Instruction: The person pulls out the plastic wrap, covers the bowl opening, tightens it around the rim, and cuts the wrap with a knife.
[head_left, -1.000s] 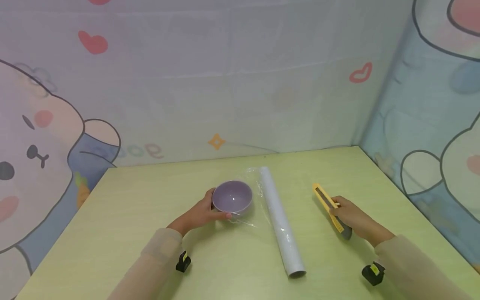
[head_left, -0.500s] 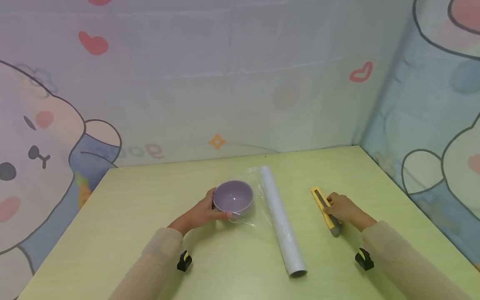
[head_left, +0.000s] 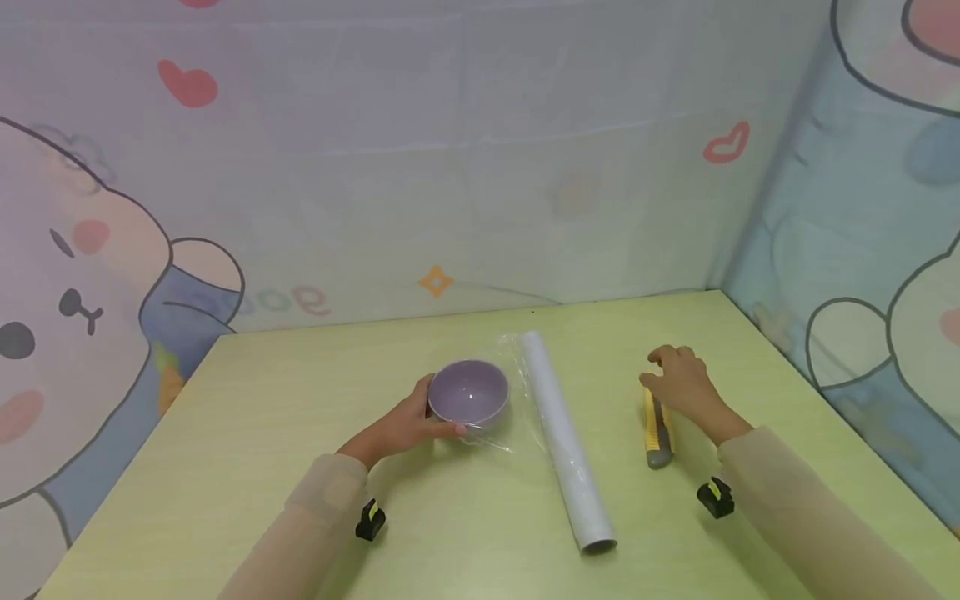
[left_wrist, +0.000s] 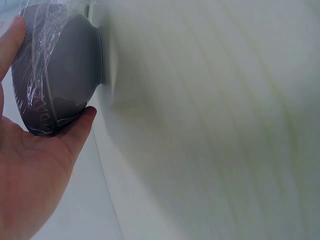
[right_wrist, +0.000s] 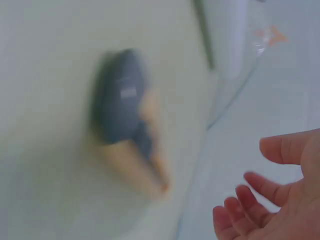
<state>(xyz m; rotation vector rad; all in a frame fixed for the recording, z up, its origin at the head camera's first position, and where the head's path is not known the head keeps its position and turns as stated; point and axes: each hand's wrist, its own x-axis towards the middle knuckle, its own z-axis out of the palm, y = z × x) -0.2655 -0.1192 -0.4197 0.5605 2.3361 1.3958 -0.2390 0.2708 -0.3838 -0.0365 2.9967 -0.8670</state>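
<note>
A purple bowl sits upright in front of me, and my left hand grips its left side, thumb along the near wall. Clear cling film clings in wrinkles to the bowl's side in the left wrist view. To the bowl's right lies a long white cling film roll, film stretching from it toward the bowl. A yellow and grey utility knife lies on the table further right. Above its far end, my right hand is empty; in the right wrist view its fingers are loosely bent, away from the blurred knife.
The pale green-yellow table carries all of this. Its far edge meets a printed cloth backdrop, and another printed cloth closes off the right side.
My right hand has brought the utility knife left and down to the table, released it and moved away from it toward the far side. The left hand and bowl have stayed put.
</note>
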